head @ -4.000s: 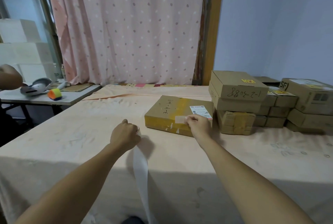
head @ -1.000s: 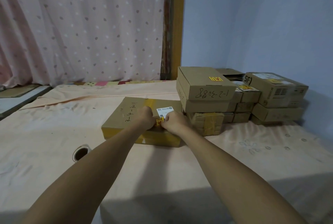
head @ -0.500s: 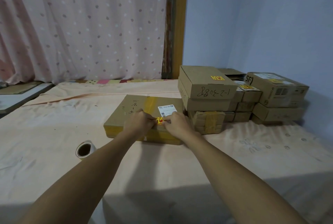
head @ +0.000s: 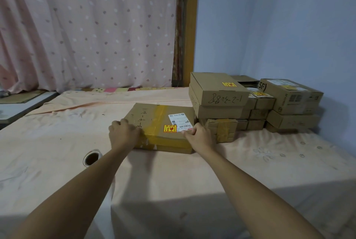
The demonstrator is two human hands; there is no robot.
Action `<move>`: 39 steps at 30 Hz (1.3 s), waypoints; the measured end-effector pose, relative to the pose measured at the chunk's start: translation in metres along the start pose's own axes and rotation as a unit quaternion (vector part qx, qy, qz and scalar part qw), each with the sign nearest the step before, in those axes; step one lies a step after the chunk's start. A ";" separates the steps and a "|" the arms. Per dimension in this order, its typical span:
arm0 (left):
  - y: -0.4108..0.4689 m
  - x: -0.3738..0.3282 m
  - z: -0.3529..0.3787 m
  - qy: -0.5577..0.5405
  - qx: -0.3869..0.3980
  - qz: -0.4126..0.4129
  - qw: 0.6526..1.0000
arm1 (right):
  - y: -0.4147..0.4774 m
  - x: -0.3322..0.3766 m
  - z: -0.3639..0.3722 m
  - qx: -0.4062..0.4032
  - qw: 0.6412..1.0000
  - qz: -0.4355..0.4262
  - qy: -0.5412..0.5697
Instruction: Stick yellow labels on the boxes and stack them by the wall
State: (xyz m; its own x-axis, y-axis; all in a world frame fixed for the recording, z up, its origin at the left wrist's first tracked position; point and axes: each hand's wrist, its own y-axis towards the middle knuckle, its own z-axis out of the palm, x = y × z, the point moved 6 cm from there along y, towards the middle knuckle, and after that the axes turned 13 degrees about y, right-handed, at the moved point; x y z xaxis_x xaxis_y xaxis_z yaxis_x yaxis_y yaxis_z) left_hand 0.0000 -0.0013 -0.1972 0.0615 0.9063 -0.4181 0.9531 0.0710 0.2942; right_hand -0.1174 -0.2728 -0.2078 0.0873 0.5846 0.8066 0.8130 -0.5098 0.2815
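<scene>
Peach cloth (head: 192,171): box (head: 148,112) "3-4-3011", yellow label (head: 170,128)

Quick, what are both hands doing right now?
Left hand: grips the box at its left edge.
Right hand: grips the box at its right near corner.

A pink dotted curtain (head: 92,27) fills the upper left of the frame, a wooden post (head: 190,27) beside it, pale blue wall (head: 279,27) at right. Peach cloth (head: 57,138) covers the surface (head: 250,171); shadow darkens the bottom.
</scene>
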 end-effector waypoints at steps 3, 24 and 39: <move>0.002 0.018 0.002 -0.036 0.034 -0.087 0.995 | -0.007 0.000 -0.005 0.029 0.999 0.009 0.020; -0.017 0.005 0.018 -0.111 0.052 -0.068 0.990 | -0.001 -0.004 -0.024 -0.071 0.984 0.071 -0.145; -0.016 -0.005 0.026 -0.113 0.059 -0.050 0.991 | -0.007 -0.006 -0.026 -0.068 0.983 0.059 -0.163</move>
State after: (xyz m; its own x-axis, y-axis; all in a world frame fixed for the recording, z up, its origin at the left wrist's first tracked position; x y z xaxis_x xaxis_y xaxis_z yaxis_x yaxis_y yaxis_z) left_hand -0.0075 -0.0177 -0.2223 0.0175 0.7799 -0.6257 0.9851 0.0937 0.1443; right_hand -0.1383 -0.2894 -0.2008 0.3738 0.6760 0.6351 0.7040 -0.6526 0.2802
